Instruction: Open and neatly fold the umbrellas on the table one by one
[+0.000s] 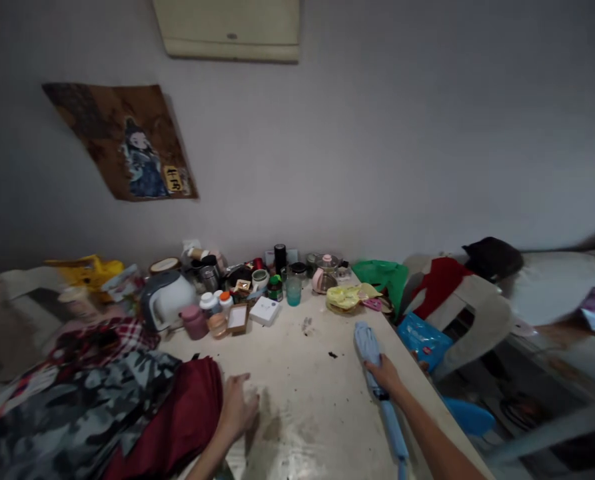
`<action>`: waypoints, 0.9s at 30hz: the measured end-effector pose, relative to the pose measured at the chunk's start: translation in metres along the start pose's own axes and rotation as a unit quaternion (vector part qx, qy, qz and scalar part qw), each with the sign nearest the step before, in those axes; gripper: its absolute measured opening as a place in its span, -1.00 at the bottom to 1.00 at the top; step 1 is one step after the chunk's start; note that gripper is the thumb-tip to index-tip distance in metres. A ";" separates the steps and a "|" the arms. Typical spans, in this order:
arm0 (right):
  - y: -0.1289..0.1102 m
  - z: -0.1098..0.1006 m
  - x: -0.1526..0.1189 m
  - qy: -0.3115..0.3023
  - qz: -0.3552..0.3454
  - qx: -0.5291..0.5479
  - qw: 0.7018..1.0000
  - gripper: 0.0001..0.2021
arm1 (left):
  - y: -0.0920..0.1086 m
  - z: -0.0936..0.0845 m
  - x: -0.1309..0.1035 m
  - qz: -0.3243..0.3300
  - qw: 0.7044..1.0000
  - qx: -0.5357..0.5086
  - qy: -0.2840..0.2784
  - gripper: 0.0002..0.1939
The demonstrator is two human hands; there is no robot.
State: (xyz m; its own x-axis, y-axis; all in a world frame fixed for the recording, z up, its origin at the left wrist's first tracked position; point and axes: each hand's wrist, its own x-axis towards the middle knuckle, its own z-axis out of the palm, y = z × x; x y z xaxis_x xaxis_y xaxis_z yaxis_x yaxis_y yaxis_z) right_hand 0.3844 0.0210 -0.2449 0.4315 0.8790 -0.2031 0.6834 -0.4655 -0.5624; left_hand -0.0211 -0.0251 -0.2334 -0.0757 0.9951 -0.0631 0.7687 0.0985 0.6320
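Note:
A folded light blue umbrella [367, 343] lies lengthwise along the right side of the white table [297, 373]. My right hand [384, 375] is closed around its middle, near a dark band, and the lower part runs toward the front edge. My left hand [240, 403] is over the table beside a dark red cloth [197, 400]. Its fingers are apart, partly bent, and nothing shows in them. Left of it, grey camouflage fabric [102, 393] is heaped against the red cloth.
An electric kettle [170, 300], several bottles, a white box [264, 311] and a teal cup [293, 291] crowd the table's back left. A yellow bag [344, 298] and a green bag [384, 273] lie at the back right. Beyond the right edge hangs a blue packet [424, 340].

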 end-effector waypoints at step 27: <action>0.066 0.042 -0.021 0.031 0.019 -0.096 0.995 -0.32 | -0.122 -0.036 -0.086 -0.314 0.942 0.055 0.107 -0.36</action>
State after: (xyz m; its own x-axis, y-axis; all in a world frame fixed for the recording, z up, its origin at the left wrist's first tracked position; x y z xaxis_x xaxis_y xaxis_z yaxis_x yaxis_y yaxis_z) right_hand 0.3959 -0.0234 -0.3111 0.4910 0.8547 -0.1686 0.7633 -0.5153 -0.3897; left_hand -0.1313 -0.1223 -0.2779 -0.6538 0.7197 -0.2335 0.5907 0.6784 0.4369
